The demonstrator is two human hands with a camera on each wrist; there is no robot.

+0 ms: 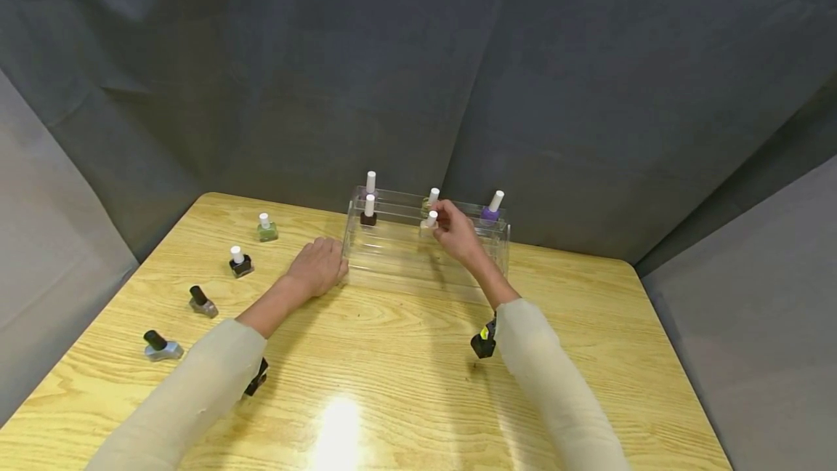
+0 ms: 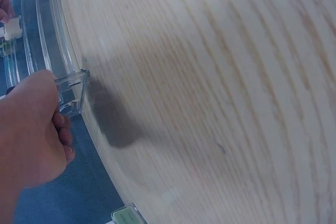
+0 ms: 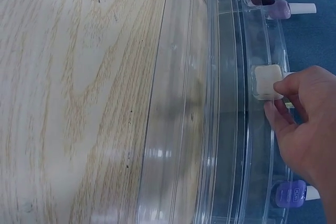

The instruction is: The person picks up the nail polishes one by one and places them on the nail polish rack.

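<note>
Cream fabric sleeves (image 1: 562, 391) nearest; right grip (image 1: 455, 232) pinches white-capped cream polish bottle (image 3: 266, 80) at clear plastic stepped rack (image 1: 392, 267); left grip (image 1: 318, 266) clasps rack's left end. Four assorted bottles (image 1: 490, 214) racked, four loose bottles (image 1: 267, 232) left on yellow wood-grain bench (image 1: 366, 362).

Curtained booth, studio-like; wider building can't be told. Dark cloth backdrop (image 1: 327, 78) hangs creased at 12 o'clock. Paler left panel (image 1: 52, 238) at 9, matching right panel (image 1: 752, 311) at 4. Wood-grain tabletop (image 1: 392, 376) between, glare at 6.
</note>
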